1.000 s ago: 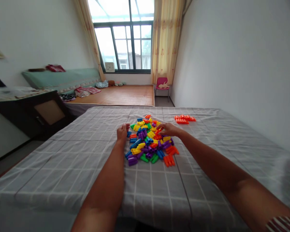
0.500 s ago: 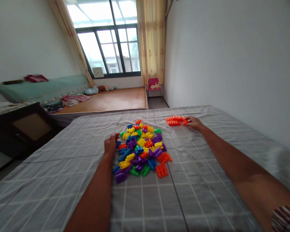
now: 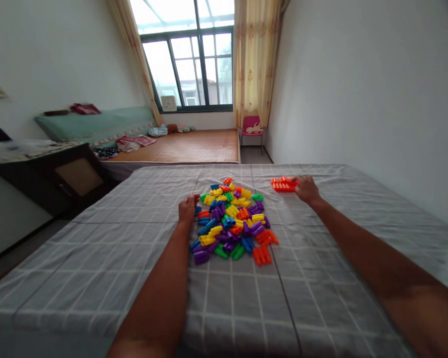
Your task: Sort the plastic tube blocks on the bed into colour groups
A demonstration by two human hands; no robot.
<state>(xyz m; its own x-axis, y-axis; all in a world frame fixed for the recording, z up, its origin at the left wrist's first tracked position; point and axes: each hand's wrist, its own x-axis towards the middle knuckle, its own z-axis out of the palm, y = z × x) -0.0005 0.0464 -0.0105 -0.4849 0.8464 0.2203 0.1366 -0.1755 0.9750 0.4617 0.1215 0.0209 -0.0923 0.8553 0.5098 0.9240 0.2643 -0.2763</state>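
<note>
A heap of plastic toy blocks (image 3: 231,211), shaped like joined tubes in yellow, purple, blue, green and orange, lies on the grey checked cloth (image 3: 224,303). At its left edge rests my left hand (image 3: 188,208), fingers curled together beside a green block (image 3: 204,198); whether anything is between them is hidden. Farther off to the right, orange blocks (image 3: 281,184) lie in close rows, apart from the heap. My right hand (image 3: 307,189) is at the right end of those rows, its fingers closed on an orange block (image 3: 294,183) that they partly cover.
Beyond the cloth's far edge stands a low bed with a brown mat (image 3: 201,144) and clothes on it. A dark cabinet (image 3: 78,174) is at the left. A pink chair (image 3: 251,124) stands by the curtain, and a white wall (image 3: 358,89) runs along the right.
My right hand has brought the loose orange block up against the rows, fingers now over their end. My left hand stays by the heap. The whole view has shifted, with things appearing farther right.
</note>
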